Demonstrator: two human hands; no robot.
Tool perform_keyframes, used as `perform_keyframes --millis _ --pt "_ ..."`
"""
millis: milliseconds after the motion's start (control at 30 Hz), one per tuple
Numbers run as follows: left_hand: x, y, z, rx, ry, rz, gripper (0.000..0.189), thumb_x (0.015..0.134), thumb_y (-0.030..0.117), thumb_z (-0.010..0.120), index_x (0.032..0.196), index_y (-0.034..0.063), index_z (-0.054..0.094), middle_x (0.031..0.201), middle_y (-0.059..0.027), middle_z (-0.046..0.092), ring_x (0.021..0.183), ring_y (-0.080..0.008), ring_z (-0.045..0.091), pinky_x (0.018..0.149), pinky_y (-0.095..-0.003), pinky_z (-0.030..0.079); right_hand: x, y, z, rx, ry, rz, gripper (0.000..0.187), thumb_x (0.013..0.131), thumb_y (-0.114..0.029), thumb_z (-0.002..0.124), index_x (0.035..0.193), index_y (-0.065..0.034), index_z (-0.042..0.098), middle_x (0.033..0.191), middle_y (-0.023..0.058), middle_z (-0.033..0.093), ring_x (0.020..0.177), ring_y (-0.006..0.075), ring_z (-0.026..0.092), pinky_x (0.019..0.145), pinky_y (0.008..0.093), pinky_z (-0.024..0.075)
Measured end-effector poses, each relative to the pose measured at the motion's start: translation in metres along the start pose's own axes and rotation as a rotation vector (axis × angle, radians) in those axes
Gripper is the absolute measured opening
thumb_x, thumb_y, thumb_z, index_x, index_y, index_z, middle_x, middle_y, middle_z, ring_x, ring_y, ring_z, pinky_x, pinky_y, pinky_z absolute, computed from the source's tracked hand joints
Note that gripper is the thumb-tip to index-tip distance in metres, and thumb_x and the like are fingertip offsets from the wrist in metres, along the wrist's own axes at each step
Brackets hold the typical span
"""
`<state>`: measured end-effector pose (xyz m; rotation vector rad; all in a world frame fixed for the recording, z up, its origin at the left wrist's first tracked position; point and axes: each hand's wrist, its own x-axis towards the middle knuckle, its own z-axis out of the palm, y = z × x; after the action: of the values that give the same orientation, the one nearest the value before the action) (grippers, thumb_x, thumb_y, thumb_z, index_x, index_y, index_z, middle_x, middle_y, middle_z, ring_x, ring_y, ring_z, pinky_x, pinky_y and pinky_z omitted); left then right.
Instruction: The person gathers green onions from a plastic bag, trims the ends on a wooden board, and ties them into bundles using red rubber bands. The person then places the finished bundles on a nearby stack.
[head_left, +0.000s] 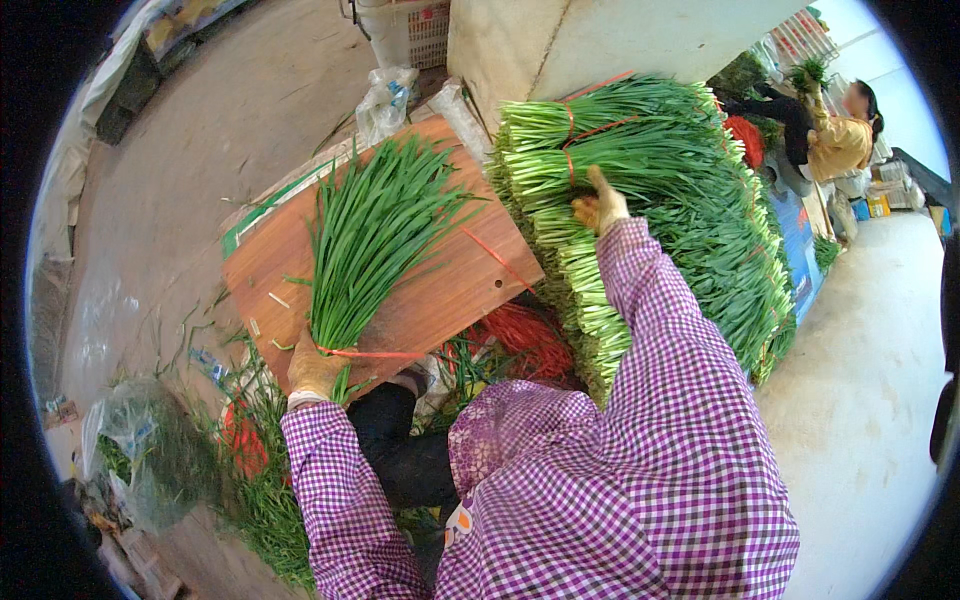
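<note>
My gloved left hand (315, 366) grips a bunch of long green leaves, apparently garlic chives (367, 247), near its lower end. The bunch fans out across a wood-grain board (442, 307). From beside that grip a red plastic strip (375, 354) runs to the right; whether it circles the bunch is hard to see. On the right rises a tall stack of tied chive bundles (675, 180), pale stem ends facing left. My gloved right hand (604, 206) is at this stack, thumb raised apart from the curled fingers, with no separate thing visible in it.
Another red strip (499, 259) lies over the board's right edge. Below the board is a heap of red strips (525, 341). Loose leaves (262, 510) and a filled clear plastic bag (150, 450) lie at lower left. A person (840, 142) sits beyond the stack. A white wall (615, 45) stands behind.
</note>
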<state>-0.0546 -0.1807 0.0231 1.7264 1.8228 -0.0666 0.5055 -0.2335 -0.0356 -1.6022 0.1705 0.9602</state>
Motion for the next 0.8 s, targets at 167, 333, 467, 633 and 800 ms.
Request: perform_keyframes --millis 167,333,467,633,800 --pt "0.004 -0.010 0.006 0.009 0.031 0.036 0.091 0.064 0.036 0.089 0.138 0.0073 0.045 0.119 -0.0170 0.067 0.112 -0.0356 0.063 0.096 -0.0436 0.049 0.025 -0.030 0.033 0.113 0.227 -0.014 0.068 0.075 -0.037 0.086 0.126 -0.0002 0.058 0.133 0.0178 0.052 0.109 0.0303 0.054 0.083 0.0476 0.0533" --pt "0.006 -0.011 0.004 -0.023 -0.014 0.072 0.089 0.065 0.037 0.088 0.137 0.0086 0.046 0.118 -0.0143 0.068 0.112 -0.0341 0.063 0.095 -0.0431 0.050 -0.002 -0.030 0.011 0.213 0.255 -0.230 0.053 0.075 -0.028 0.086 0.114 -0.0014 0.063 0.122 0.0134 0.058 0.100 0.0287 0.055 0.076 0.0430 0.0521" --pt "-0.001 -0.002 -0.002 0.028 -0.022 0.035 0.089 0.065 0.037 0.088 0.138 0.0100 0.045 0.118 -0.0140 0.068 0.112 -0.0335 0.064 0.094 -0.0431 0.050 -0.004 -0.047 -0.006 0.201 0.117 -0.284 0.041 0.081 -0.028 0.081 0.113 -0.0090 0.064 0.125 0.0088 0.054 0.098 0.0298 0.056 0.073 0.0460 0.0524" --pt "-0.003 0.005 -0.003 -0.030 0.008 0.109 0.090 0.065 0.038 0.087 0.140 0.0114 0.044 0.118 -0.0150 0.068 0.112 -0.0353 0.063 0.094 -0.0443 0.050 0.044 -0.035 0.010 0.144 0.204 0.127 0.059 0.091 -0.038 0.070 0.139 -0.0085 0.051 0.143 0.0177 0.045 0.106 0.0378 0.059 0.080 0.0479 0.0550" --pt "-0.004 -0.003 -0.008 0.131 -0.007 -0.032 0.092 0.064 0.045 0.087 0.138 0.0068 0.048 0.116 -0.0197 0.068 0.111 -0.0372 0.062 0.095 -0.0455 0.049 0.045 -0.032 -0.018 -0.072 -0.095 0.042 0.091 0.082 -0.060 0.071 0.152 -0.0165 0.034 0.137 0.0196 0.048 0.115 0.0340 0.056 0.097 0.0505 0.0476"
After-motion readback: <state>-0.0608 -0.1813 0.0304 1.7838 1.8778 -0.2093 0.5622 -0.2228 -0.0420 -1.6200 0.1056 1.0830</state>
